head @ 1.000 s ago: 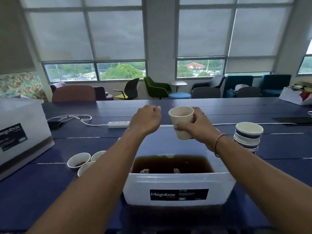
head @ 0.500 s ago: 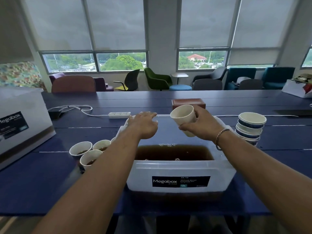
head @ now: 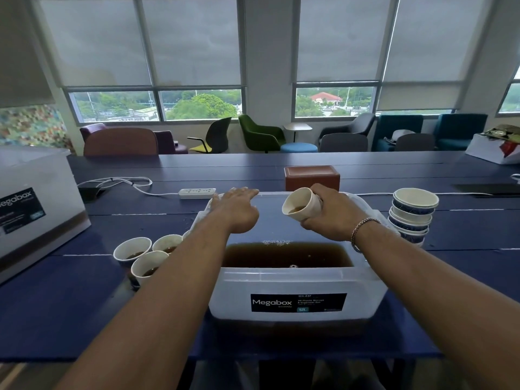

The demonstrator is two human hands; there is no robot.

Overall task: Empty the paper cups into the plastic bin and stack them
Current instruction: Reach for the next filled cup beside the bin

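A clear plastic bin (head: 295, 282) labelled Megabox sits in front of me, part full of brown liquid. My right hand (head: 329, 215) grips a white paper cup (head: 299, 204) over the bin, tilted to the left with brown liquid at its lip. My left hand (head: 237, 206) rests with fingers stretched on the bin's far left rim. Three paper cups (head: 145, 256) holding brown liquid stand left of the bin, partly behind my left forearm. A stack of empty cups (head: 412, 213) stands to the right of the bin.
The dark blue table (head: 56, 313) also carries a second Megabox bin (head: 33, 209) at the left, a white power strip (head: 197, 193) with its cable, and a brown box (head: 312, 178) behind the bin. Chairs line the windows beyond.
My right hand has lowered the cup and tipped it from upright toward the left over the bin. My left hand went from a fist in the air to lying flat on the bin's rim.
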